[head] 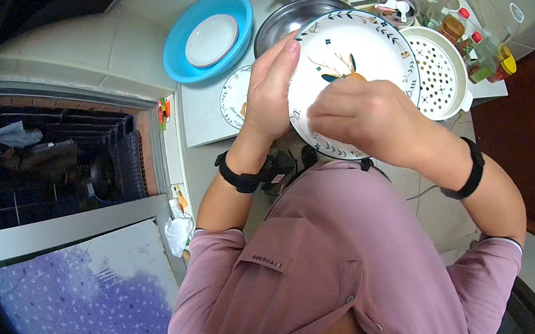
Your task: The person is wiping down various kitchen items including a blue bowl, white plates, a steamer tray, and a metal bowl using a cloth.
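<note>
My left hand (273,80) grips the left rim of a white ceramic plate (363,43), thumb on its face. The plate is tilted towards me and has a dark rim, a leaf-pattern border and a painted motif in the middle. Over the lower part of the plate, my right hand (363,118) is slightly blurred with its fingers bunched near the surface. Whether anything is under those fingers is hidden. Behind the plate is a steel basin (285,24), partly covered. A second patterned plate (234,95) lies flat on the countertop, partly behind my left hand.
A blue plastic basin (174,50) holding a white dish (211,40) stands at the left of the countertop (207,124). To the right are a perforated white steamer tray (439,70), a bowl with spoons (397,6) and several bottles (452,25). A barred window (63,157) is at left.
</note>
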Tool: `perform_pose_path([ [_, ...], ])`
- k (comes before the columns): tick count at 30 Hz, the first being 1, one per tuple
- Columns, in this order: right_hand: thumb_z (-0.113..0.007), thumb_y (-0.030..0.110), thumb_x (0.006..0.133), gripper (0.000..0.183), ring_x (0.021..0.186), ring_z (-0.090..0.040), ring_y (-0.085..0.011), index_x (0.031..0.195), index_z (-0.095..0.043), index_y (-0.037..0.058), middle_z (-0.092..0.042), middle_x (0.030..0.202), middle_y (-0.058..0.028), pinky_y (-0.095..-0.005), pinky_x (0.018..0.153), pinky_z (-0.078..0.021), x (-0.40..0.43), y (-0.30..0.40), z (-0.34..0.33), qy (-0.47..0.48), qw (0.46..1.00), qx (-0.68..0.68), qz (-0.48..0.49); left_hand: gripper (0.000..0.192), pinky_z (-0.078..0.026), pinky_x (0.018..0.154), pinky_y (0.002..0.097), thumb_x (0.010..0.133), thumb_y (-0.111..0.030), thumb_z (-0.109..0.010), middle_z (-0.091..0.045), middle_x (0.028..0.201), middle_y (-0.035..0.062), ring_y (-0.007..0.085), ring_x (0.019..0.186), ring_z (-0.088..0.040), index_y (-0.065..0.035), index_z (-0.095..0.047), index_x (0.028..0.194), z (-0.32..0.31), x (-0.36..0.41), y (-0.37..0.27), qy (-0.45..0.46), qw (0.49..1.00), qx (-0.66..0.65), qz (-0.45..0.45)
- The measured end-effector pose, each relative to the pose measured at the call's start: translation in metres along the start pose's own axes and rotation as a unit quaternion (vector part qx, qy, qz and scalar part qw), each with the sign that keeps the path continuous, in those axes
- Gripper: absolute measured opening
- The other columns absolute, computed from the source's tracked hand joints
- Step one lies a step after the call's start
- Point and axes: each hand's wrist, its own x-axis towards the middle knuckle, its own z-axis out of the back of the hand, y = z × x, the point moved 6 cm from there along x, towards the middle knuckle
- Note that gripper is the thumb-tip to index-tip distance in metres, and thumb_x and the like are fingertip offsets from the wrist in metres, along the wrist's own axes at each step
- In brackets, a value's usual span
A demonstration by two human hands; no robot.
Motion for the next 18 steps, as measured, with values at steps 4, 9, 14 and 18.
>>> perform_pose_path([
  [4,-0.064,0.012,0.068,0.013,0.082,-0.063,-0.0187,0.08,-0.064,0.0068,-0.062,0.084,-0.0022,-0.0302,0.062,-0.0543,0.004,0.003,0.01,0.016,0.991,-0.102,0.08,0.042,-0.043,0.094,0.0272,0.102,-0.024,-0.041,-0.063,0.117,0.0101,0.0148,0.106,-0.057,0.007,-0.054,0.127,-0.005,0.001,0.002,0.019,0.998,0.06,0.002],
  [9,-0.062,0.014,0.066,0.008,0.083,-0.061,-0.0174,0.071,-0.06,0.0081,-0.06,0.082,-0.0006,-0.0295,0.06,-0.0544,0.015,-0.019,0.026,-0.055,0.957,-0.251,0.134,0.044,-0.043,0.096,0.0272,0.102,-0.024,-0.04,-0.062,0.12,0.0109,0.0155,0.108,-0.057,0.0074,-0.051,0.132,-0.004,0.005,0.006,0.036,0.998,0.043,0.035],
  [14,-0.066,0.018,0.065,0.015,0.082,-0.062,-0.0212,0.075,-0.061,0.0069,-0.061,0.083,-0.0031,-0.0329,0.068,-0.0551,-0.004,-0.045,0.039,-0.018,0.952,-0.3,0.057,0.045,-0.045,0.093,0.0265,0.102,-0.023,-0.04,-0.063,0.119,0.0112,0.0149,0.107,-0.058,0.0085,-0.049,0.132,-0.002,0.007,0.001,0.045,0.998,0.021,0.038],
  [18,-0.068,0.018,0.063,0.02,0.081,-0.062,-0.0229,0.078,-0.062,0.0067,-0.061,0.083,-0.0046,-0.0337,0.069,-0.0546,-0.018,-0.055,0.033,0.013,0.952,-0.304,0.032,0.044,-0.046,0.091,0.0259,0.102,-0.022,-0.04,-0.063,0.117,0.0106,0.0141,0.106,-0.059,0.008,-0.049,0.133,0.001,0.012,0.004,0.026,0.997,0.072,0.019],
])
